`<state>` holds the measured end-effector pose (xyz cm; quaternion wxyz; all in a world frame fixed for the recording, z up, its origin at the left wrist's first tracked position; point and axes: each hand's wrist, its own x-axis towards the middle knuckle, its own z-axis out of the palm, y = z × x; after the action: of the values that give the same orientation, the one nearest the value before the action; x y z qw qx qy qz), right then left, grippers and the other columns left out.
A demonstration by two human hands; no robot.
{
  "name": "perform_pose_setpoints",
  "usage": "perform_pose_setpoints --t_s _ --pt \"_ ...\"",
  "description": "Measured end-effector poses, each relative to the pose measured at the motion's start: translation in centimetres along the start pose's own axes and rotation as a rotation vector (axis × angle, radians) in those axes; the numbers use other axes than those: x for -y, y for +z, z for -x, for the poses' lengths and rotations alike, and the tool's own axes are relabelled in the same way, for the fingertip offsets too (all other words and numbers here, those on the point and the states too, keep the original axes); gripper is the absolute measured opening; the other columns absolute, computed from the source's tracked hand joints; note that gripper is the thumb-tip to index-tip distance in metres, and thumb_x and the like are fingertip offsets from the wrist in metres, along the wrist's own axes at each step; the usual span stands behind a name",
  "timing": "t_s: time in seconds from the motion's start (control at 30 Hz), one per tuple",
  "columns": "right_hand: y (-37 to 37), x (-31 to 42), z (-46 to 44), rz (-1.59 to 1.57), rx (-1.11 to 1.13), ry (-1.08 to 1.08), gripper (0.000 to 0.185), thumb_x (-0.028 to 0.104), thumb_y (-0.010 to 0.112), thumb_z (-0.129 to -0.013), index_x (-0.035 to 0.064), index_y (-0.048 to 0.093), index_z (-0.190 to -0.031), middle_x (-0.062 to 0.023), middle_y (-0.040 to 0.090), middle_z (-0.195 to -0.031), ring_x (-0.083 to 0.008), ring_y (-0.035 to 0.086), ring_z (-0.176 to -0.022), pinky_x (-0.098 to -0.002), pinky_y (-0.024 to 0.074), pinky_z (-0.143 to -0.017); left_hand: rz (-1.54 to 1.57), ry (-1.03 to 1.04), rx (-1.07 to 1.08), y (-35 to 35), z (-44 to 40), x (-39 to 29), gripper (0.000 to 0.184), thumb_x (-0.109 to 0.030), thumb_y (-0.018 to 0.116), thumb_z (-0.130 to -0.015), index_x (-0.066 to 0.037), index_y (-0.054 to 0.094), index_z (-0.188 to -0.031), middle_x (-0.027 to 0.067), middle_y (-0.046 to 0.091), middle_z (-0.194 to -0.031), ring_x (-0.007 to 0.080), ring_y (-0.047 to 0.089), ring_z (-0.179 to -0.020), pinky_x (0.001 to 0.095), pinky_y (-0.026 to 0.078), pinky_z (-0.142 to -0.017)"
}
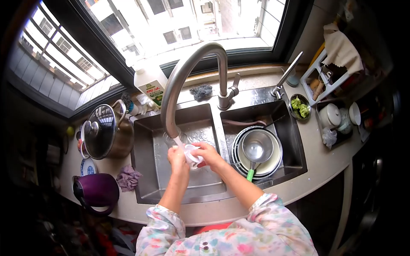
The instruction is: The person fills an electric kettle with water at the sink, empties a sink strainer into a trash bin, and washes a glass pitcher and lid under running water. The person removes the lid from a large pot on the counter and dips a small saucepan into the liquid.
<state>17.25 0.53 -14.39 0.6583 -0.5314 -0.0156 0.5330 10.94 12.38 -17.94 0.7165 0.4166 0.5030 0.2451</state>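
Under the tall curved faucet (171,98), both my hands hold a small white piece (193,158) in the stream of water. It looks thin and glossy, but its kind is hard to make out. My left hand (178,158) is closed on its left side. My right hand (208,154) grips it from the right, with bent fingers. Both are above the left sink basin (168,181), whose bottom is wet. Just behind the hands, a clear rounded thing (183,135) shows in part.
In the right basin, a green-handled ladle (257,147) lies in stacked bowls (277,160). A lidded pot (121,136), purple kettle (100,192) and crumpled cloth (128,178) stand left. A bottle (149,83) and scrubber (200,91) sit behind; a bowl of greens (300,107) is right.
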Motion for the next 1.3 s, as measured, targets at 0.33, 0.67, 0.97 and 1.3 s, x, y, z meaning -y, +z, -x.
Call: perform_pose_setpoints --t_s 0.33,0.67,0.97,1.3 --pt "0.6 -3.0 -2.3 0.464 -0.279 -0.376 0.022 0.021 0.060 -0.079 0.0033 0.058 -0.092 -0.0046 0.060 -0.079 -0.0126 0.056 -0.068 -0.0272 0.0441 -0.054 0.098 -0.126 0.103 0.5 2.4 -1.8 0.012 -0.019 0.053 -0.082 -0.007 0.054 -0.084 0.0051 0.059 -0.074 0.0174 0.060 -0.062 0.0303 0.050 -0.051" --pt "0.9 -4.3 -0.6 0.727 -0.143 -0.455 0.012 0.013 0.051 -0.084 0.0024 0.047 -0.087 -0.0155 0.059 -0.073 -0.0257 0.058 -0.069 -0.0366 0.0443 -0.058 -0.380 -0.055 0.306 -1.7 3.4 -2.1 0.014 -0.012 0.059 -0.078 -0.006 0.051 -0.088 0.0057 0.057 -0.077 0.0117 0.057 -0.062 0.0250 0.045 -0.046" --pt "-0.8 -2.6 0.7 1.132 -0.169 -0.491 0.020 0.017 0.054 -0.082 0.0060 0.046 -0.096 -0.0206 0.061 -0.077 -0.0385 0.060 -0.075 -0.0453 0.0462 -0.062 -0.432 -0.216 0.434 -1.3 4.8 -4.7 0.032 -0.006 0.061 -0.071 -0.007 0.045 -0.099 0.0037 0.053 -0.083 0.0152 0.058 -0.066 0.0280 0.051 -0.055" --pt "-11.0 11.9 -5.4 0.835 -0.916 -0.933 0.059 0.020 0.057 -0.079 -0.0030 0.035 -0.129 -0.0257 0.049 -0.115 -0.0381 0.045 -0.109 -0.0408 0.0376 -0.091 -0.664 -0.097 0.359 -5.5 4.1 -4.2 0.017 -0.002 0.058 -0.066 -0.005 0.050 -0.081 0.0023 0.053 -0.070 0.0116 0.055 -0.062 0.0253 0.043 -0.053"
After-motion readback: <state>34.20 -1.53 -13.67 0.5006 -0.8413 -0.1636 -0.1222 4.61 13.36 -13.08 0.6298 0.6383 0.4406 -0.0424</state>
